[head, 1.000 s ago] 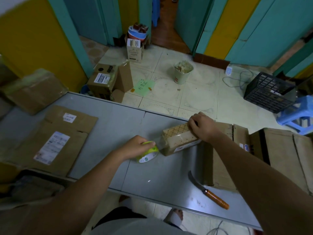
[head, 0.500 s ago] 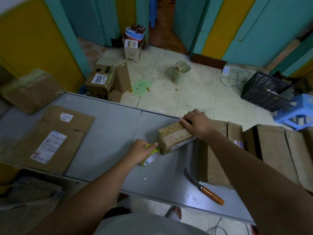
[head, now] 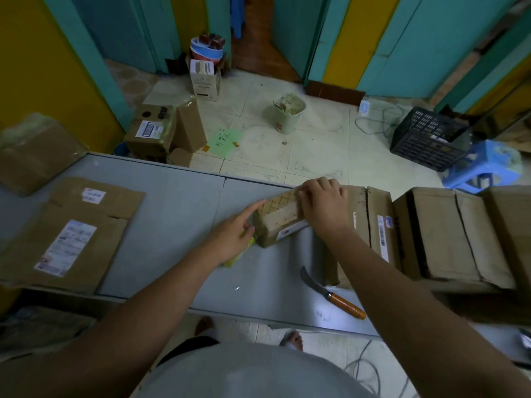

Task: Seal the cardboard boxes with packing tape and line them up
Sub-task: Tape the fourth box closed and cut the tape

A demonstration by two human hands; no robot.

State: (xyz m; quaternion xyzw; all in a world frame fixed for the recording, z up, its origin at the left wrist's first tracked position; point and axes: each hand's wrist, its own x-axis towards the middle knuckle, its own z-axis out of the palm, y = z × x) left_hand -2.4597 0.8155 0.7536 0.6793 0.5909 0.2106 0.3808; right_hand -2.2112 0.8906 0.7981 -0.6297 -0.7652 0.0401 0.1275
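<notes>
A small cardboard box (head: 283,225) with a grid-patterned top lies near the far edge of the grey table (head: 172,214). My right hand (head: 323,203) rests on the box's top, fingers bent over its far edge, holding it down. My left hand (head: 231,237) is at the box's left end, its index finger stretched up against that end. Under its palm sits a yellow-green packing tape roll (head: 234,259), mostly hidden and blurred. Several larger cardboard boxes (head: 436,234) stand side by side just right of the small box.
A knife with an orange handle (head: 334,295) lies near the table's front edge. Flattened labelled cardboard (head: 71,234) covers the table's left part, with a wrapped box (head: 34,150) behind it. On the floor beyond are boxes, a bucket (head: 287,113), a black crate (head: 428,137) and a blue stool (head: 485,165).
My left hand brought the tape roll from a short way left up against the box's left end, and its index finger now reaches up that end. My right hand stayed on the box.
</notes>
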